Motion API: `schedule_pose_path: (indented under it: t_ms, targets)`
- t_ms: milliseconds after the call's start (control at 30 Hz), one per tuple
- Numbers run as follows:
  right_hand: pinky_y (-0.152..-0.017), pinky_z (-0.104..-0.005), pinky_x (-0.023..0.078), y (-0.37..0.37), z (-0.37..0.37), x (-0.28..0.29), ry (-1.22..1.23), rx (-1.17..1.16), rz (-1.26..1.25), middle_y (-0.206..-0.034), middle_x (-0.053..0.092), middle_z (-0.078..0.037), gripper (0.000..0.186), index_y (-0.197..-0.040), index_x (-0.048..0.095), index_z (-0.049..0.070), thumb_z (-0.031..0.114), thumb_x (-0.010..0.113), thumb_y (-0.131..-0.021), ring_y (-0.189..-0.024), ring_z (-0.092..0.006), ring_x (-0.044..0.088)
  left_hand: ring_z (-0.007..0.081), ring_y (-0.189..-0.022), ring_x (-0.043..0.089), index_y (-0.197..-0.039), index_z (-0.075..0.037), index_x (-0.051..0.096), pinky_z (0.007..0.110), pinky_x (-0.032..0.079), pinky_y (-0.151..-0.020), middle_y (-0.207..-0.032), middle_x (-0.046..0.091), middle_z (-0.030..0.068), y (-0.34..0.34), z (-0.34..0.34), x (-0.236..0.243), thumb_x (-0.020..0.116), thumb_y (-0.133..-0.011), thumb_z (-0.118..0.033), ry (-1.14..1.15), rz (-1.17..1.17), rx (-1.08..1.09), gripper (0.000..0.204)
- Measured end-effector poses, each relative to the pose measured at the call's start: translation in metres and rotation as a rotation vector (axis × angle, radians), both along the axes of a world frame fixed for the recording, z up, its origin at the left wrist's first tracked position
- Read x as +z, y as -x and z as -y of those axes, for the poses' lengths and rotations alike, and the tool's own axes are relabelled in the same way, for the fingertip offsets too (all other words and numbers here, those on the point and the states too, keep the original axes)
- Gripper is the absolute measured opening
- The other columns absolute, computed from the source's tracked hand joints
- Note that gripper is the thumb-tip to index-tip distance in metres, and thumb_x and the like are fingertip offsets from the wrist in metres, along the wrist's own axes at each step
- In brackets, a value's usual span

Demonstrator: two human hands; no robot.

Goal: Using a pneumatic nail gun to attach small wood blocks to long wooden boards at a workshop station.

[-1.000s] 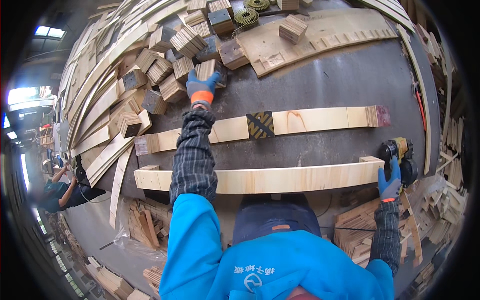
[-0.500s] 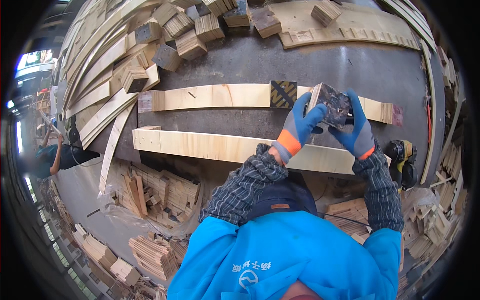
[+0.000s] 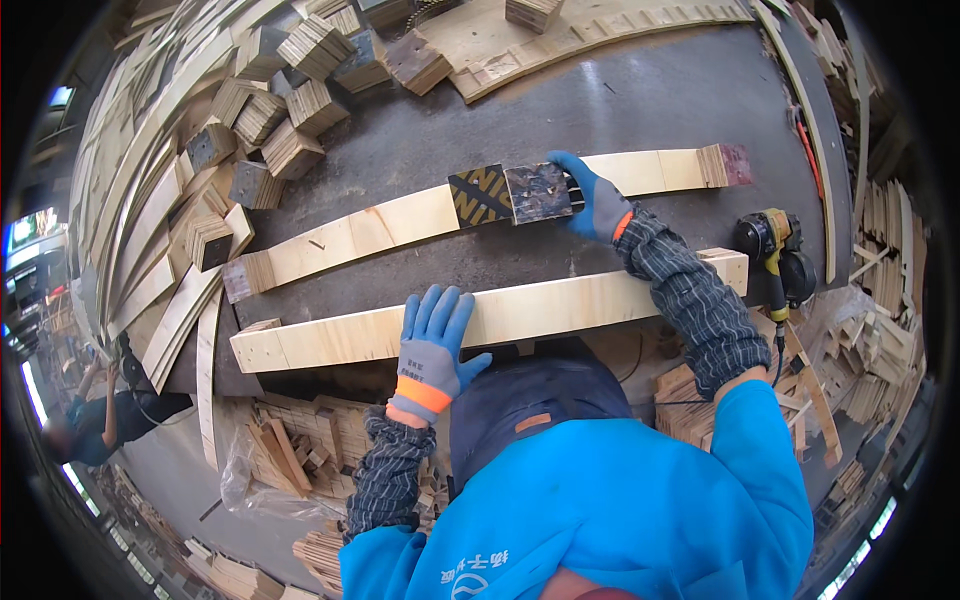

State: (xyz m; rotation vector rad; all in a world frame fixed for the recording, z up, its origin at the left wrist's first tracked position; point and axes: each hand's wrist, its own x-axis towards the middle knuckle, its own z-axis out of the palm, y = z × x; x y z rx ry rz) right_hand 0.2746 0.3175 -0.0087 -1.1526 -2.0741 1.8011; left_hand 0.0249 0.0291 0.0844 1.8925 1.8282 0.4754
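My right hand (image 3: 598,200) grips the right side of a dark-faced plywood block (image 3: 538,192), its thumb and fingers spread round the edge. That block sits against another dark block with a printed face (image 3: 480,196), midway along the far pale wooden strip (image 3: 365,232). Layered end blocks stand at that strip's left (image 3: 250,274) and right (image 3: 722,166) ends. Fingers stretched out and holding nothing, my left hand (image 3: 435,338) lies on the near pale wooden strip (image 3: 330,335), left of its middle. My right forearm crosses above this near strip.
A yellow and black nail gun (image 3: 772,245) with a hose is at the right table edge. Plywood blocks (image 3: 292,150) and long thin strips (image 3: 160,245) are heaped at the far left. A notched board (image 3: 600,50) lies at the back. Wood offcuts (image 3: 320,440) are on the floor.
The dark block has come down from both hands onto the far strip, beside the printed block. My left hand let go and moved left onto the near strip. The whole view has turned.
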Motion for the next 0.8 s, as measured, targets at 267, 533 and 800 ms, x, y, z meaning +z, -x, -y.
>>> schedule_pose_path:
  t_ms: [267, 533, 800]
  targets:
    - [-0.111, -0.0403, 0.058, 0.005, -0.008, 0.003, -0.191, 0.005, 0.032, -0.144, 0.065, -0.013, 0.102, -0.165, 0.038, 0.019, -0.004, 0.089, -0.079, -0.13, -0.0267, 0.067, 0.0403, -0.152, 0.045, -0.162, -0.013, 0.047, 0.069, 0.022, -0.129, -0.159, 0.052, 0.0149, -0.001, -0.007, -0.019, 0.095, -0.072, -0.027, 0.07, -0.168, -0.023, 0.103]
    - [-0.11, -0.0437, 0.058, 0.043, 0.039, 0.0, -0.243, 0.125, -0.021, -0.148, 0.063, -0.021, 0.106, -0.169, 0.033, 0.013, 0.002, 0.091, -0.081, -0.129, -0.031, 0.068, 0.035, -0.128, 0.06, -0.156, -0.01, 0.054, 0.057, 0.036, -0.121, -0.137, 0.064, 0.0117, 0.009, -0.001, -0.015, 0.09, -0.063, -0.018, -0.02, -0.033, -0.074, 0.1]
    - [-0.121, -0.0458, 0.047, -0.015, 0.074, 0.156, -0.256, 0.237, 0.038, -0.165, 0.049, -0.026, 0.108, -0.168, 0.035, 0.001, 0.029, 0.094, -0.082, -0.144, -0.042, 0.058, 0.0372, -0.123, 0.062, -0.153, -0.008, 0.057, 0.054, 0.043, -0.112, -0.135, 0.066, 0.0138, 0.028, 0.016, 0.043, 0.09, -0.06, -0.02, -0.03, 0.014, 0.006, 0.1]
